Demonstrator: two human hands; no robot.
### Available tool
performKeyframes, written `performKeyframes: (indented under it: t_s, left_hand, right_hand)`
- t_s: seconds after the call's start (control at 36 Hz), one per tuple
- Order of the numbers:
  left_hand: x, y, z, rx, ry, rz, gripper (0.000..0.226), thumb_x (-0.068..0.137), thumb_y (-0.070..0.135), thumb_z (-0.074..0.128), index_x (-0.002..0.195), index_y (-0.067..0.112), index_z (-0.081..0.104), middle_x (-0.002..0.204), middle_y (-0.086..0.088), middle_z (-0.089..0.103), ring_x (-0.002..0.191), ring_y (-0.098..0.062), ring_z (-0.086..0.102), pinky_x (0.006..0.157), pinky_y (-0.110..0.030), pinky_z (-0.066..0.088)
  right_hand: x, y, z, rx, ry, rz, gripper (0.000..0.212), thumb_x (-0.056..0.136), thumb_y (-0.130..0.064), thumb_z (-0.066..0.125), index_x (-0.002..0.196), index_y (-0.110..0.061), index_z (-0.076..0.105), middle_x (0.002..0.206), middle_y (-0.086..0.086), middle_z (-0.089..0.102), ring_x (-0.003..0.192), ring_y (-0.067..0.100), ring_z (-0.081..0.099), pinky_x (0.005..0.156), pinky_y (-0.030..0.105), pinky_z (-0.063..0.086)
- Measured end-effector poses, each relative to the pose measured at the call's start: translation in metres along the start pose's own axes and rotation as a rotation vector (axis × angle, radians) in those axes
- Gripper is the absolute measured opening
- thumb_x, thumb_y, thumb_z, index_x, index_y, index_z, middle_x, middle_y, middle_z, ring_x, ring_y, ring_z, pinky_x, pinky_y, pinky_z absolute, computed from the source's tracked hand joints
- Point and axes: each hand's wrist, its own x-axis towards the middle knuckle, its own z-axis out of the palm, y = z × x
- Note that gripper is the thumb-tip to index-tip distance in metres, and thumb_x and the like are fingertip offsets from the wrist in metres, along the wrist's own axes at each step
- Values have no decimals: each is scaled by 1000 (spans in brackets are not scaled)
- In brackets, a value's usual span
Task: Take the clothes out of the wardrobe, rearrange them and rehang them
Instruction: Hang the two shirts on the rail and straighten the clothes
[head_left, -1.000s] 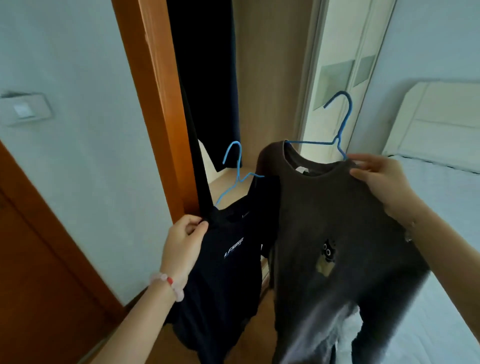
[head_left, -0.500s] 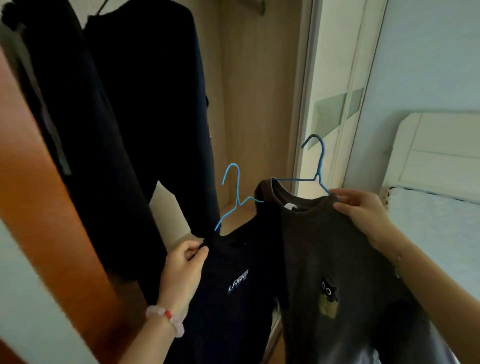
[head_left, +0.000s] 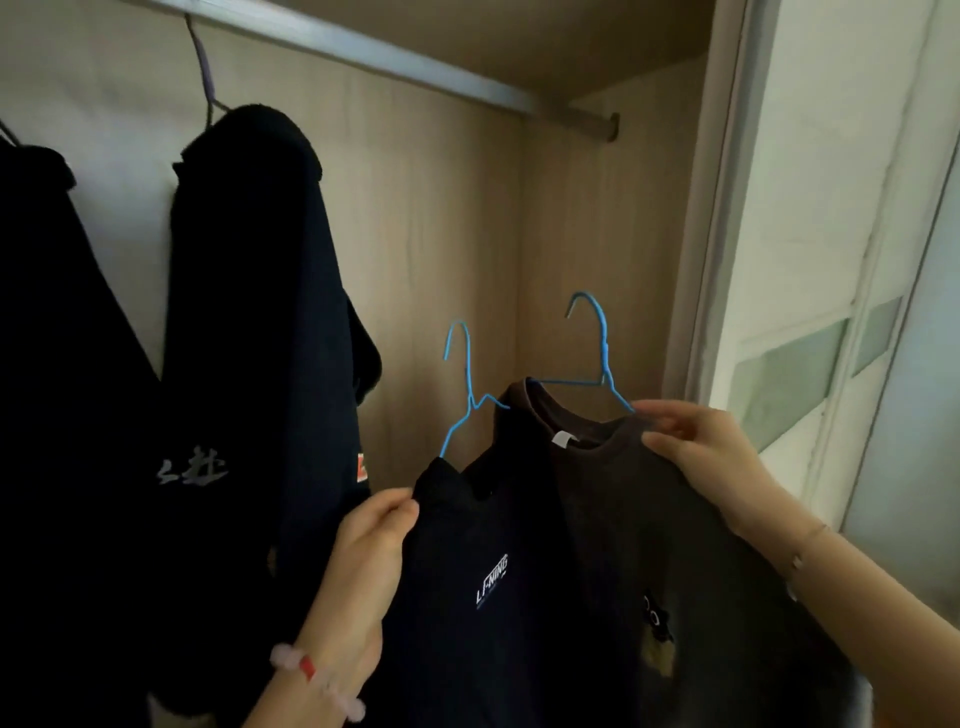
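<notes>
**Both shirts raised into the wardrobe, hooks up beneath the rail**

Since half a second ago the two held garments have come up and further into the wardrobe. The grey metal hanging rail (head_left: 389, 57) now shows above them, and the orange door frame has left the view.

The left hand (head_left: 371, 545) grasps the black cotton T-shirt (head_left: 483, 597), pinching its left shoulder between thumb and curled fingers. The right hand (head_left: 711, 457) pinches the right shoulder of the brown crew-neck sweatshirt (head_left: 675, 545), just where the hanger's arm leaves the collar.

Each garment hangs with its long axis downward and its front towards the camera, and the brown one overlaps the black one's right side. The black shirt's shoulder line tilts, lower at the left hand.

The thin blue wire hanger (head_left: 460, 395) in the black shirt holds its hook upright, open end turned left. The second blue wire hanger (head_left: 602, 353), in the sweatshirt, sits higher, its hook likewise up and open to the left. Both hooks are well below the rail.

The black shirt bears a small white logo on the chest. The sweatshirt has a white neck label and a small dark-and-tan figure on its front.

A dark navy garment (head_left: 260, 312) hangs from the rail at the left, with another black garment (head_left: 62, 364) beyond it. A pale sliding door (head_left: 831, 260) stands at the right, and a pink bead bracelet (head_left: 317, 675) circles the left wrist.
</notes>
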Motion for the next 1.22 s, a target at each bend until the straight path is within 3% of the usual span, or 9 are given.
performKeyframes:
  t_s: [0.08,0.25,0.47,0.58,0.69,0.83,0.97,1.08,1.22]
  left_hand:
    - [21,19,12,-33,27,20,23,94,10,49,81,23,63,86,2,67,81,-9,62,64,-21,43]
    - [58,41,22,-11,65,155,20,94,15,51,105,13,67,99,-4,72,97,-16,66,84,-27,50]
    - [110,75,57,-2,216,387,16,95,11,49,98,15,64,89,3,67,81,-3,62,65,-9,47]
    - [142,102,78,-21,292,419,27,95,12,49,118,2,59,104,-7,64,94,-15,60,80,-22,43]
    - [171,136,91,4,365,459,28,96,12,47,119,-1,58,108,-10,62,97,-18,57,80,-23,45]
    - [189,174,87,17,466,485,29,96,12,48,119,-3,57,119,-18,62,110,-29,59,101,-42,45]
    - [191,200,72,81,528,547,23,96,13,48,112,3,61,106,-11,66,98,-23,62,92,-38,50]
    - [187,205,56,144,531,517,16,95,10,48,93,9,64,78,-7,62,72,-20,60,62,-28,50]
    - [196,200,49,231,535,472,21,92,5,50,73,9,58,74,-14,57,65,-24,55,60,-27,44]
  right_hand:
    - [35,-8,6,78,-53,30,31,87,2,57,113,-14,66,83,8,66,72,16,60,66,20,51]
    - [91,-40,15,324,-190,128,36,89,6,52,121,-7,62,104,16,68,79,20,63,63,24,51]
    - [144,-92,13,446,-192,24,34,89,7,49,119,-5,61,85,7,64,75,15,59,64,23,47]
    - [179,-106,22,510,-179,-7,35,88,7,50,119,-6,61,82,7,63,72,15,59,61,24,48]
    - [222,-121,40,561,-206,-51,37,87,7,51,121,-6,61,92,12,64,75,18,59,62,25,49]
    - [265,-153,58,623,-241,-121,37,89,7,50,123,-3,59,86,7,61,73,15,57,62,22,49]
    - [292,-190,69,622,-240,-232,37,89,7,50,124,-1,57,115,18,62,91,21,55,74,25,46]
    - [309,-204,80,591,-264,-246,37,89,8,50,125,1,56,109,15,60,90,21,54,65,25,47]
    - [325,-212,83,512,-273,-232,36,88,7,52,123,1,58,110,18,61,89,23,54,70,29,46]
